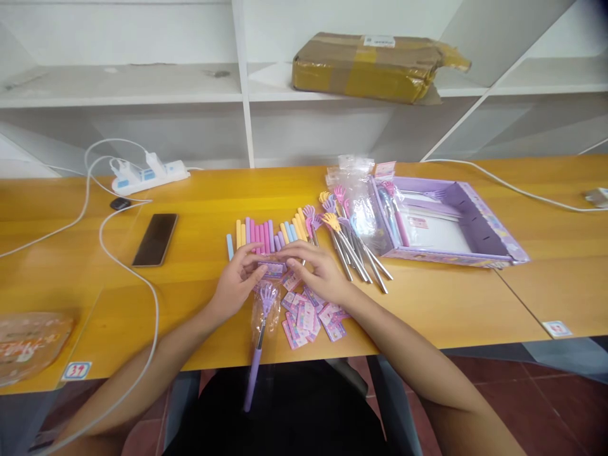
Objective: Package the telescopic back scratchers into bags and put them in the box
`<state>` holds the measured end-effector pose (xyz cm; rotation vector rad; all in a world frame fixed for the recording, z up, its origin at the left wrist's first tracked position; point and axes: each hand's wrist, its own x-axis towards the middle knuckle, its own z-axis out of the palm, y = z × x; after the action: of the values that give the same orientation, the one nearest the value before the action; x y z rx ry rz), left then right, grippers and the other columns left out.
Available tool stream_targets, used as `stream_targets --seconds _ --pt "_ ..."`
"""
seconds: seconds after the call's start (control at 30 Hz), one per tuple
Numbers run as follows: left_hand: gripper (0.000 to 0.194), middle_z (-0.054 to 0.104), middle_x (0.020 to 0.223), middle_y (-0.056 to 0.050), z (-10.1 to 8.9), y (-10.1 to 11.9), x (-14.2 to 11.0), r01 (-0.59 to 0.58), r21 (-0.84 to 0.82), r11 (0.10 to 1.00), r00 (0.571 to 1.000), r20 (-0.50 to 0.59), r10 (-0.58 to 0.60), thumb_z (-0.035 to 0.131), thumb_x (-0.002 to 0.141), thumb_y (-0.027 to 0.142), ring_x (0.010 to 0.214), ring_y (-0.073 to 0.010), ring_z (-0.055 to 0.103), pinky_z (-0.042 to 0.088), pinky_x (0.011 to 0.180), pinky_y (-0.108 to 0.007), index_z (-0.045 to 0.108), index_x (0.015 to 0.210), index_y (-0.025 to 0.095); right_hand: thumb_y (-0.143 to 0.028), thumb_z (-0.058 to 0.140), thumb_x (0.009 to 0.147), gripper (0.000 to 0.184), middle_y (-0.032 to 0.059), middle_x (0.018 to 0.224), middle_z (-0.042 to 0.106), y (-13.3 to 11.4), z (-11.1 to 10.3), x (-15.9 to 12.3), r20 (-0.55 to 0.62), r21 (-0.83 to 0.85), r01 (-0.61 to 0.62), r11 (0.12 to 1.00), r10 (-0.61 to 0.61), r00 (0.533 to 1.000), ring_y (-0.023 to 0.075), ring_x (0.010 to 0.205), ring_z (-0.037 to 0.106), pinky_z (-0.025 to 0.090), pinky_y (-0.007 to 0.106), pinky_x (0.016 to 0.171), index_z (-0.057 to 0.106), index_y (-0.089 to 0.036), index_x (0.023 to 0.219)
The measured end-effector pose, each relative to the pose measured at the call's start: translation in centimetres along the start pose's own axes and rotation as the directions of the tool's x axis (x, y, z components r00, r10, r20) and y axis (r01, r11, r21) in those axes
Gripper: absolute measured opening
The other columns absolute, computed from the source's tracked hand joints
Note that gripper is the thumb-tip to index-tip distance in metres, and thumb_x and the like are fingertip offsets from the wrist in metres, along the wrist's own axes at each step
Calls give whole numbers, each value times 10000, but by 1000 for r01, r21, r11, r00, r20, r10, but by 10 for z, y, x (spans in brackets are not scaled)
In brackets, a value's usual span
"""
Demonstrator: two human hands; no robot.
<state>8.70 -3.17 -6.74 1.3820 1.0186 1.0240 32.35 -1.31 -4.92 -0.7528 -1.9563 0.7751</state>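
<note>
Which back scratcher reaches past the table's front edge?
The bagged purple back scratcher, its handle overhanging; others lie farther back, on the table or in the box.

Near the surface [199, 209]'s front edge, print on the scattered cards [296, 326] was too small to read. The left hand [237, 278] and right hand [320, 272] hid the near ends of several colored handles [261, 237]. The picture's left edge cut off a pouch [35, 345] at the surface's front left; its right edge cut a white block [597, 197] toward the back.

Bright, diffuse light; glare whitens the plastic bags [365, 218]; print on the cards [306, 316] blurs; the upper right corner darkens.
</note>
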Motion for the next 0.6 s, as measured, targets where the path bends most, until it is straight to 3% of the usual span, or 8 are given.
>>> stream_targets --seconds 0.13,0.23,0.43,0.5,0.6 --pt "470 763 1197 -96 -1 -3 2 103 33 994 992 74 -105 697 988 457 1070 -238 758 611 902 -367 542 1367 225 -228 590 1071 238 78 1212 752 1 1 -1 -22 -30 17 999 -18 1000 189 1143 711 593 430 1015 744 -254 1250" --pt "428 772 1124 -85 -1 -7 3 151 55 987 978 134 -157 704 985 462 1009 -235 768 594 918 -383 584 1309 210 -196 595 1055 256 82 1200 763 1 2 -1 -18 -79 105 991 -107 994 196 1139 711 600 431 989 735 -241 1265" --pt "273 749 1141 -85 -2 -2 3 64 87 994 976 201 -81 674 1003 417 1048 -232 721 559 948 -385 670 1170 201 -145 657 961 306 43 1121 799 8 1 -2 141 -325 426 844 -403 904 219 1041 722 603 437 907 716 -260 1238" --pt "269 742 1126 -78 -2 0 1 46 63 997 969 239 -59 666 1006 410 1052 -232 709 552 939 -371 668 1182 206 -150 662 947 284 33 1092 801 9 0 -2 158 -344 449 825 -420 893 220 1035 727 597 436 917 714 -264 1202" --pt "298 727 1049 -60 -2 0 1 38 92 995 970 238 -59 614 1034 462 987 -217 689 535 885 -339 676 1163 202 -163 651 942 231 30 1046 789 7 -1 -3 147 -296 402 867 -374 916 214 1033 725 593 419 919 710 -263 1142"
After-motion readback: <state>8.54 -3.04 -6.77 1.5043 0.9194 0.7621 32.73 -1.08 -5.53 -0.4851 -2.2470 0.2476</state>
